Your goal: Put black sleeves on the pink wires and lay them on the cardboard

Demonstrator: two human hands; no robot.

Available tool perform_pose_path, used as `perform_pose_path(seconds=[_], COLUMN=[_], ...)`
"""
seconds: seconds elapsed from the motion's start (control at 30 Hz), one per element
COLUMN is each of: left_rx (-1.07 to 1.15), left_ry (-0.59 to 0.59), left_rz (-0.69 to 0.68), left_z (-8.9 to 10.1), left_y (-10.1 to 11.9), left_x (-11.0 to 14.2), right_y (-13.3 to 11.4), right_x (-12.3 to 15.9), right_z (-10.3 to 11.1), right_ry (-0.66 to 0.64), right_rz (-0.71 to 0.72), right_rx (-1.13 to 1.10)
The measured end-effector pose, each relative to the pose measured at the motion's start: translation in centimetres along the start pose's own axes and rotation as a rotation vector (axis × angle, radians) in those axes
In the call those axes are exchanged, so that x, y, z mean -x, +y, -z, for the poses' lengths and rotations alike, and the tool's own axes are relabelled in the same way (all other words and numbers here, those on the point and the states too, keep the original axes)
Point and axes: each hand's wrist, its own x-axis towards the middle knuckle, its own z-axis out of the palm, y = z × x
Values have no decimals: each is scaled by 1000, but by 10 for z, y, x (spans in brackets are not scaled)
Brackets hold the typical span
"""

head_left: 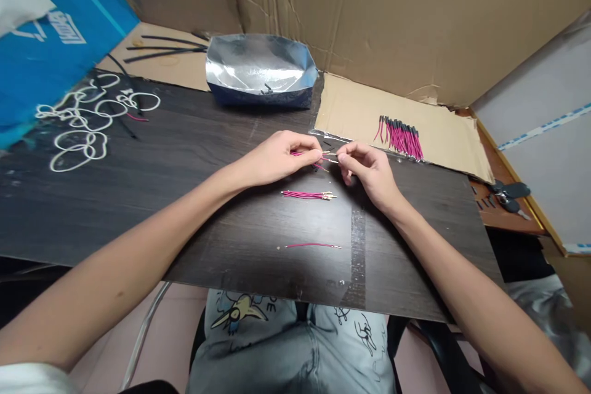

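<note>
My left hand [295,157] is closed in a pinch on a few short pink wires with metal ends, which point to the right. Facing it, my right hand [364,169] pinches the tip of one of those ends between thumb and forefinger; exactly what lies between these fingertips is too small to make out. Just below the hands, a small bundle of pink wires [307,195] lies on the dark table. Nearer to me rests a single pink wire [313,245]. Small black tube pieces [329,145] are partly visible behind the fingers.
A foil-lined box [263,68] with black bits inside stands at the back. Many pink wires with black sleeves [401,135] lie on a cardboard sheet [351,101]. White rubber bands [80,151] and black tubes [166,49] are at left. Keys [510,197] lie far right.
</note>
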Motion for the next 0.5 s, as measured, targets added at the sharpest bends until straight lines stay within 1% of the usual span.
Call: perform_pose_path(seconds=[0.17,0.3,0.5], left_rx=[-9,-35,15], left_ry=[-45,-57,-69], left_rz=[-12,6,25], left_z=[-2,-2,-1], left_y=[1,3,-1], left_x=[0,1,0], right_y=[-1,-1,-2], right_x=[1,2,3], right_z=[0,0,-1], right_ry=[-29,-64,-76], right_rz=[13,7,1], right_rx=[43,58,81])
